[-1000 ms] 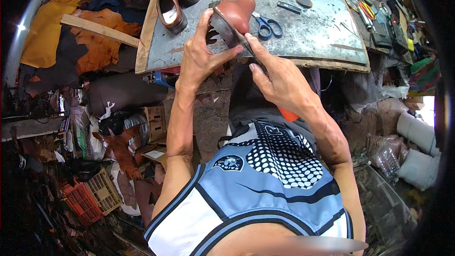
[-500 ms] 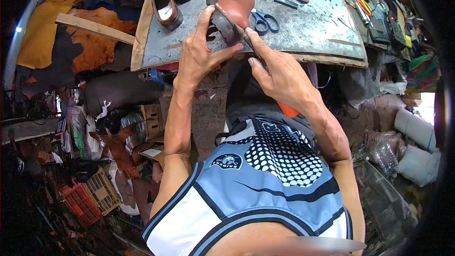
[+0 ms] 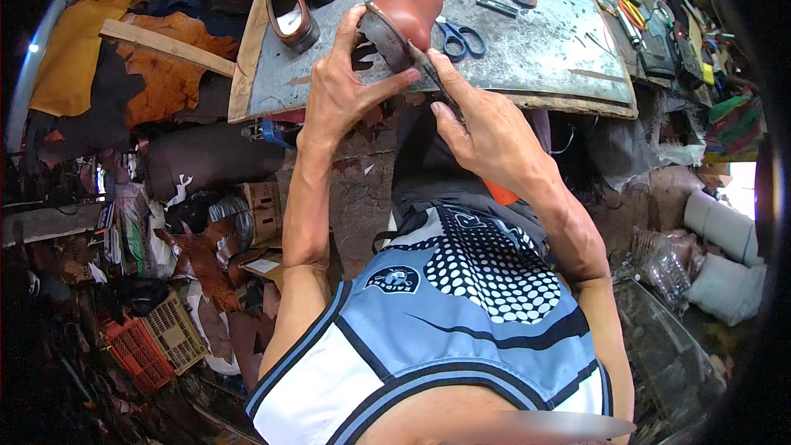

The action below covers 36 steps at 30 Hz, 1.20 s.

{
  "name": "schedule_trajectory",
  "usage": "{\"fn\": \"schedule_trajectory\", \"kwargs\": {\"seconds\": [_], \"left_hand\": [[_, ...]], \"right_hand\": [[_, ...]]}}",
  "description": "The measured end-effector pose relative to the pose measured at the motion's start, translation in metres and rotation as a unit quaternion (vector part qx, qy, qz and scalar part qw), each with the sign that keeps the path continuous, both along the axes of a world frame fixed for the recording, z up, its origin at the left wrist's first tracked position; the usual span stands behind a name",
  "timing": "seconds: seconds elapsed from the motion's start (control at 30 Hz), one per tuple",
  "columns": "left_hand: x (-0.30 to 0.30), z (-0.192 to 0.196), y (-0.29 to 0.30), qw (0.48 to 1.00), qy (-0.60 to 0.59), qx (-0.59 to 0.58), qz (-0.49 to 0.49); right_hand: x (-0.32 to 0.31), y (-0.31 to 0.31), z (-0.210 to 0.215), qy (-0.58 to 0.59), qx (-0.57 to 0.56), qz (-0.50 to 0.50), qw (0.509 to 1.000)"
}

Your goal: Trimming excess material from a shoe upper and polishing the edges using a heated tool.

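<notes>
Shoe (image 3: 416,13) tilts, sole (image 3: 386,39) facing lower left, slanting down rightward.

Held shoe (image 3: 416,10) reddish-brown, its sole (image 3: 386,41) dark brown, tabletop (image 3: 552,53) grey with dark mottling, jersey (image 3: 461,350) light blue with white panels, black bands, white dots on black, hides yellow (image 3: 78,58) and orange-brown (image 3: 169,66), lattice-patterned crates red (image 3: 138,353) and tan (image 3: 177,331).

- The held shoe (image 3: 412,13) is faced in smooth, softly glossy leather; its sole (image 3: 385,39) is seen as matt and rough.
- The desk (image 3: 548,58) is topped with scuffed, metallic-looking sheet and edged with wood.
- The scissors (image 3: 449,31) are fitted with smooth, plastic-looking handles.
- The crates (image 3: 140,354) are formed of plastic lattice.
</notes>
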<state>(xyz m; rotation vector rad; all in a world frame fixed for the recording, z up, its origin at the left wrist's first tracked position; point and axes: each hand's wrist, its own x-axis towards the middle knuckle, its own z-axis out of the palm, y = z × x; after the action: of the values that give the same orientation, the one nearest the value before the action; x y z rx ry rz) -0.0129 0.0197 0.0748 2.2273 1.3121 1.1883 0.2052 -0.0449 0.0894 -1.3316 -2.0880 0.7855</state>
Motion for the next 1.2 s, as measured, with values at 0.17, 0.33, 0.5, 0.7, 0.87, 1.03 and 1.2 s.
{"fn": "schedule_trajectory", "kwargs": {"seconds": [0.17, 0.33, 0.5, 0.7, 0.87, 1.03, 1.2], "left_hand": [[0.002, 0.014, -0.006, 0.998, -0.036, -0.056, 0.0], [0.002, 0.023, -0.01, 0.997, -0.046, -0.062, -0.006], [0.002, 0.028, -0.012, 0.992, -0.091, -0.087, -0.003], [-0.006, 0.033, -0.003, 0.988, -0.143, -0.058, 0.001], [-0.005, 0.049, -0.006, 0.982, -0.154, -0.109, 0.019], [-0.014, 0.048, 0.004, 0.956, -0.246, -0.162, -0.002], [-0.019, 0.051, 0.011, 0.951, -0.253, -0.179, 0.009]], "right_hand": [[-0.001, -0.001, 0.008, 0.006, 0.017, 0.004, 1.0], [-0.002, 0.0, 0.006, 0.036, 0.062, -0.001, 0.997], [-0.002, -0.002, 0.011, 0.046, 0.064, -0.001, 0.997], [-0.004, -0.001, 0.007, 0.052, 0.091, 0.009, 0.994], [-0.005, 0.0, 0.015, 0.037, 0.06, 0.007, 0.997], [-0.009, 0.009, 0.009, 0.028, 0.074, 0.009, 0.997], [-0.014, 0.023, 0.001, 0.033, 0.117, 0.015, 0.992]]}}
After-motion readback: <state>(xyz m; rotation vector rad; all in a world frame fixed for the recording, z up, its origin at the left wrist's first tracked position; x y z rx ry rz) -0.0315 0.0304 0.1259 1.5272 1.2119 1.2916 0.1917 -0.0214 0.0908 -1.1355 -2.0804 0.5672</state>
